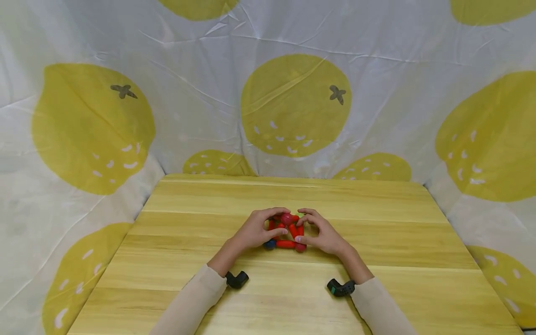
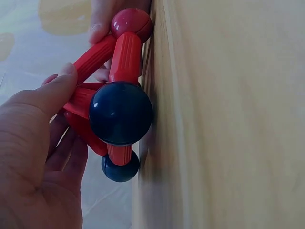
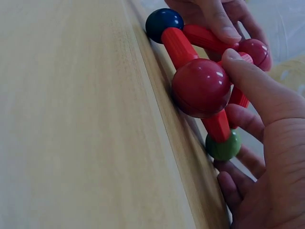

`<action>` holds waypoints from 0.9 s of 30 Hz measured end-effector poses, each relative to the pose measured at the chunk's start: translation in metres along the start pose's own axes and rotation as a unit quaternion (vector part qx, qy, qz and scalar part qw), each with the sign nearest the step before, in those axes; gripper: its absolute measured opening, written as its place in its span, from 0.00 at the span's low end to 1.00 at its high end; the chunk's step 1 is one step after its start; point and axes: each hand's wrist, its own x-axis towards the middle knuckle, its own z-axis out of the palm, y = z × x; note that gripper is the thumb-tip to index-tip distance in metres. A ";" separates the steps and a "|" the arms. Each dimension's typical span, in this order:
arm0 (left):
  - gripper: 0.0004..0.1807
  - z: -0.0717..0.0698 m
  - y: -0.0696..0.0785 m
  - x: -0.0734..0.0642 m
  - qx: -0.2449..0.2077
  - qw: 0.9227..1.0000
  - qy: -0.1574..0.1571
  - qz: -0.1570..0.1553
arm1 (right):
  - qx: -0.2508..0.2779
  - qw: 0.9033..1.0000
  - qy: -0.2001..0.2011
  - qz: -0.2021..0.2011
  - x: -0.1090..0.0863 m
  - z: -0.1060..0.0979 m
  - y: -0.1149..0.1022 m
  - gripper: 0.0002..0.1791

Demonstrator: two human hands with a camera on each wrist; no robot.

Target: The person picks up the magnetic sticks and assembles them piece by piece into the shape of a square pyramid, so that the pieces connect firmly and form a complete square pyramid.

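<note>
A ball-and-stick toy frame with red rods rests on the wooden table between both hands. Its top is a crimson ball, where several rods lean together. Along the near side, a dark blue ball stands at the left corner and another crimson ball at the right. Farther back are a second blue ball and a green ball. My left hand grips the sloping left rods, thumb in front and fingers behind. From the right, my right hand pinches a sloping rod near the top, fingers curled behind.
The light wooden table extends around the frame on all sides. Behind it and at both sides hangs a pale cloth printed with yellow lemons. Black wrist devices sit on both forearms, by beige sleeves.
</note>
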 end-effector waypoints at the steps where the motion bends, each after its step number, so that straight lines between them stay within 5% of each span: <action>1: 0.29 0.001 0.000 0.000 0.001 1.000 0.001 -0.001 | -0.002 1.000 0.000 0.000 0.000 0.000 0.000 0.15; 10: 0.40 -0.003 -0.005 -0.004 0.030 0.999 -0.005 -0.026 | 0.013 1.000 0.007 0.000 0.001 -0.003 0.002 0.18; 17: 0.65 -0.021 -0.014 -0.018 0.080 0.990 -0.077 -0.083 | 0.011 0.999 -0.040 0.001 -0.003 -0.016 -0.002 0.46; 21: 0.66 -0.023 -0.017 -0.019 0.094 0.985 -0.104 -0.098 | -0.012 0.998 -0.060 0.011 -0.002 -0.019 -0.002 0.54; 27: 0.66 -0.022 -0.020 -0.015 0.098 0.984 -0.093 -0.117 | -0.008 0.998 -0.065 0.011 0.005 -0.020 0.003 0.55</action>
